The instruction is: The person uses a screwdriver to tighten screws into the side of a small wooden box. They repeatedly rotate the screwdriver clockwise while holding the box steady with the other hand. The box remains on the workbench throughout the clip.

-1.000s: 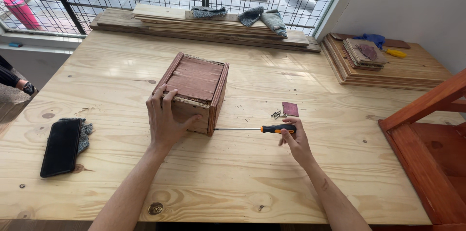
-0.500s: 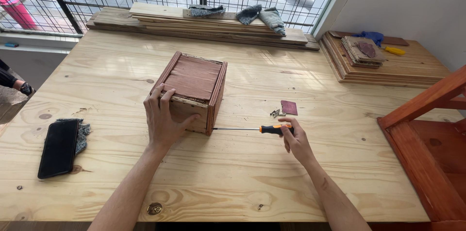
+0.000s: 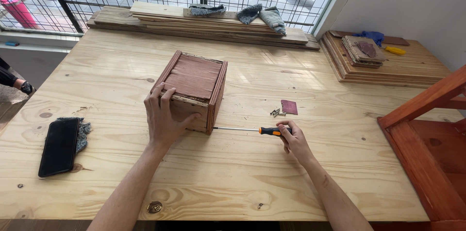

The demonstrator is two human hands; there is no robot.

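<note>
Two hands work: left hand point(image 3: 165, 119) braces the wooden box point(image 3: 194, 87) — right hand point(image 3: 293, 139) clamps the screwdriver point(image 3: 252, 129), tip at its corner; loose screws point(image 3: 276, 112) remain.

one wooden box point(image 3: 194, 90), one screwdriver point(image 3: 252, 130), one phone point(image 3: 59, 146)

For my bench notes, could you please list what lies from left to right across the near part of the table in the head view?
Black phone → left hand → wooden box → screwdriver → right hand
</note>
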